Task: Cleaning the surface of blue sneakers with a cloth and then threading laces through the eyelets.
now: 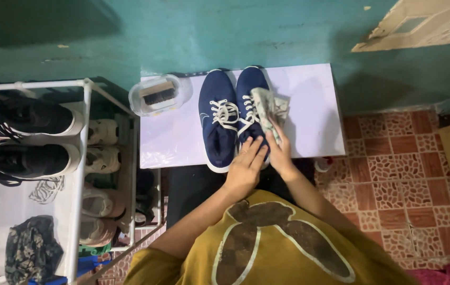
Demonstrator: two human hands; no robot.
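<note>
2 hands (245, 168) on shoe (249, 100), cloth (268, 109) gripped

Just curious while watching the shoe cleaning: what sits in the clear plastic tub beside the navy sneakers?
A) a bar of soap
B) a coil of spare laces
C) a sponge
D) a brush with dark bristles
D: the clear plastic tub on the white tabletop, left of the navy sneakers, holds a brush with a pale back and dark bristles.

The right shoe (249, 100) is partly hidden by cloth (268, 108) and hands.
</note>
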